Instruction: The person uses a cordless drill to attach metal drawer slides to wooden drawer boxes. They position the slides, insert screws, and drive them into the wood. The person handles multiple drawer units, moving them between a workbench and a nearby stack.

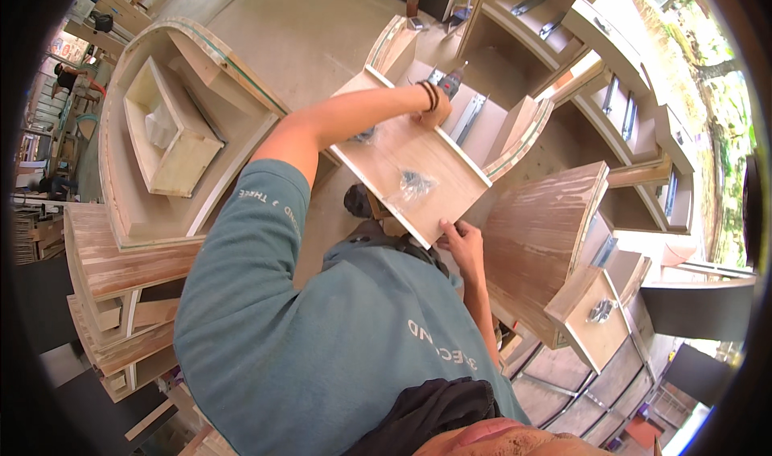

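A shallow wooden drawer with pale edges lies tilted in front of my chest. My right hand grips its near right corner, thumb on top and fingers at the edge. At the far side, my left hand is curled closed against the drawer's far edge; its fingertips are hidden. Beyond that wrist, which wears dark bands, lies a power drill with its bit pointing away; I cannot tell whether the hand touches it. A clear plastic bag of hardware rests in the drawer.
Just beyond is an open curved cabinet with a metal slide. Another curved cabinet body stands left, holding a wooden box drawer. More cabinets line the right. A drawer with a hardware bag sits lower right.
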Action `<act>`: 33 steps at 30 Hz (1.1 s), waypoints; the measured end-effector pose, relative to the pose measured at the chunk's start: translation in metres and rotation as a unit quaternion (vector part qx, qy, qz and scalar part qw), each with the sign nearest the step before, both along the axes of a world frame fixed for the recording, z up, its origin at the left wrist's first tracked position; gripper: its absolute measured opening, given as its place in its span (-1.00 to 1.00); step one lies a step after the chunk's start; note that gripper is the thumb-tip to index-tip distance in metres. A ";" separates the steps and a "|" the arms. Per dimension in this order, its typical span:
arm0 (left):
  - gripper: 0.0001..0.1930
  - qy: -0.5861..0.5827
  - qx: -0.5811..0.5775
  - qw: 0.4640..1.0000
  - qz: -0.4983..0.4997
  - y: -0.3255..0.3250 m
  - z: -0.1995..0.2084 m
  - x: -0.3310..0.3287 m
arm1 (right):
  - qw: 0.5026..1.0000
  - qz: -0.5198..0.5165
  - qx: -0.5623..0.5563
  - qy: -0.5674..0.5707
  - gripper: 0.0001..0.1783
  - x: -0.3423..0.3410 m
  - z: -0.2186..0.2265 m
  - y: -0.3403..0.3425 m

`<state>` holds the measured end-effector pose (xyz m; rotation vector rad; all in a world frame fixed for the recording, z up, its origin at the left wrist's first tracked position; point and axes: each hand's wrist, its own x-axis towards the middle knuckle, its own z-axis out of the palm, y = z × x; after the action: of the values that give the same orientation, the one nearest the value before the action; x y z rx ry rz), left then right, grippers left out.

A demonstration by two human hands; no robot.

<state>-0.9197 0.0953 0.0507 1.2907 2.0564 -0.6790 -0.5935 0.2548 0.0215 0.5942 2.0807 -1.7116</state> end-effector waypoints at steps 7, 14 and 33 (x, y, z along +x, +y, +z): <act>-0.47 -0.058 0.434 0.880 0.184 -0.094 0.007 0.014 | 0.997 -0.036 0.064 0.028 -0.46 0.005 0.006 -0.004; -0.64 0.092 0.638 0.705 0.295 -0.168 0.020 0.107 | 0.961 -0.122 0.197 0.153 -0.49 -0.001 0.028 -0.004; -0.53 -0.182 0.381 0.869 0.258 -0.103 0.081 0.223 | 0.955 -0.012 0.082 0.285 -0.40 -0.008 0.008 -0.070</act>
<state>-0.6969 -0.0077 0.1314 1.0315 2.2524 0.6437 -0.6010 0.1852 0.0295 0.1700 2.6310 -1.8993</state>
